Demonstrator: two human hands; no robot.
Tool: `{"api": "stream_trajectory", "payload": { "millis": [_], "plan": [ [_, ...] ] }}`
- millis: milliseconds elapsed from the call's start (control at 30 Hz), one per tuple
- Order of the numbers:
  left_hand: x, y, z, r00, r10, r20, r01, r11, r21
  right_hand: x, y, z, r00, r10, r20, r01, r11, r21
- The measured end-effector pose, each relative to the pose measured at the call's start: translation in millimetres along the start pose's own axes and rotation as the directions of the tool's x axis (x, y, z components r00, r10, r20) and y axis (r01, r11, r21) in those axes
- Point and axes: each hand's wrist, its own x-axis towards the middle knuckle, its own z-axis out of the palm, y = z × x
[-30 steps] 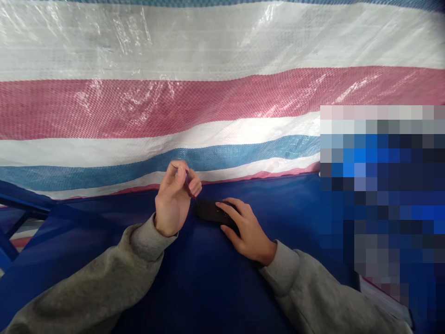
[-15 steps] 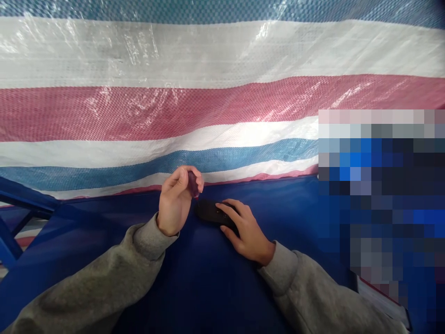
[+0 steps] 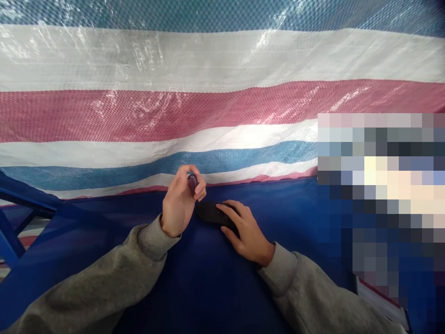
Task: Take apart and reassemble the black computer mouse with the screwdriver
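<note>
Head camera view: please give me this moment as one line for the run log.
left hand: pinches small dark purple object | right hand: cups black oval object | below: dark blue surface

Room lies on the blue worktop (image 3: 208, 297) around the mouse (image 3: 212, 213); a striped tarp (image 3: 208, 125) walls the far edge, a blue metal frame (image 3: 21, 199) stands left, and a pixelated blur (image 3: 378, 195) blocks the right.

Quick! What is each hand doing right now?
Left hand: closed, pinching a small dark purple object.
Right hand: closed around a black computer mouse.
</note>
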Motion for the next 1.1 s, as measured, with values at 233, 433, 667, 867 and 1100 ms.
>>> {"api": "stream_trajectory", "payload": {
  "millis": [233,433,667,867,1100],
  "plan": [
    [0.8,0.1,-1.0,1.0,0.025,-0.003,-0.025,0.999,0.037,0.2,-0.5,0.2,1.0,0.002,-0.003,-0.001,1.0,0.005],
    [0.9,1.4,-0.7,0.999,0.033,-0.011,-0.033,0.999,-0.017,1.4,-2.2,-1.5,1.0,0.001,0.003,-0.001,1.0,0.015],
    [0.4,-0.6,-0.2,1.0,0.024,0.006,-0.025,0.999,0.047,-0.4,0.0,0.0,1.0,0.007,0.011,-0.007,1.0,0.008],
    [0.8,-1.3,-3.9,0.996,0.08,0.024,-0.081,0.996,0.043,-0.4,1.0,1.4,1.0,0.0,0.0,0.0,1.0,0.022],
    [-0.3,-6.7,-4.1,0.998,0.05,0.033,-0.051,0.998,0.032,-0.5,0.9,1.8,1.0,-0.003,-0.002,0.003,1.0,0.014]
  ]
}}
